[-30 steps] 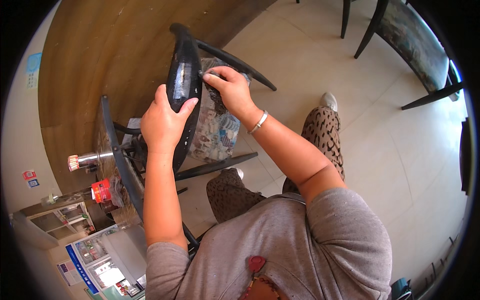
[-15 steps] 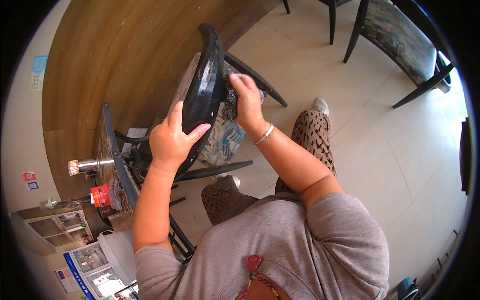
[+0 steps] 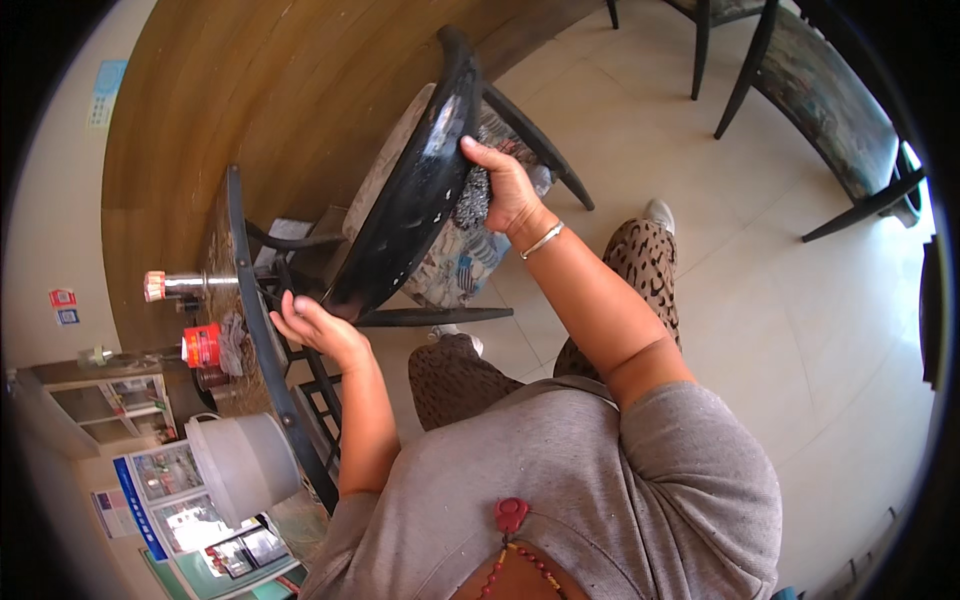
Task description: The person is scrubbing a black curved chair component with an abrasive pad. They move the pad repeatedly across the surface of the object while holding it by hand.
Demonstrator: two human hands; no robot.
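A chair with a glossy black curved backrest [image 3: 415, 200] stands in front of me, its paint chipped white in places. Behind the backrest shows the patterned seat [image 3: 445, 270]. My right hand [image 3: 508, 190] grips a silvery steel wool scrubber [image 3: 474, 200] against the backrest's right side, its thumb laid over the black edge. At the lower left end of the backrest is my left hand [image 3: 320, 328], palm up with fingers apart. It holds nothing; whether it touches the wood I cannot tell.
A dark-edged table [image 3: 262, 330] on the left bears a red tub [image 3: 201, 346], a clear holder of sticks [image 3: 190, 286] and a whitish bucket [image 3: 245, 465]. A brown wood-panelled wall [image 3: 270, 120] rises beyond the chair. Another chair [image 3: 830, 110] stands at the far right on the tiled floor.
My left hand has slid off the middle of the backrest down to its lower left end and opened. My right hand and the scrubber have shifted slightly; the whole view has moved a little.
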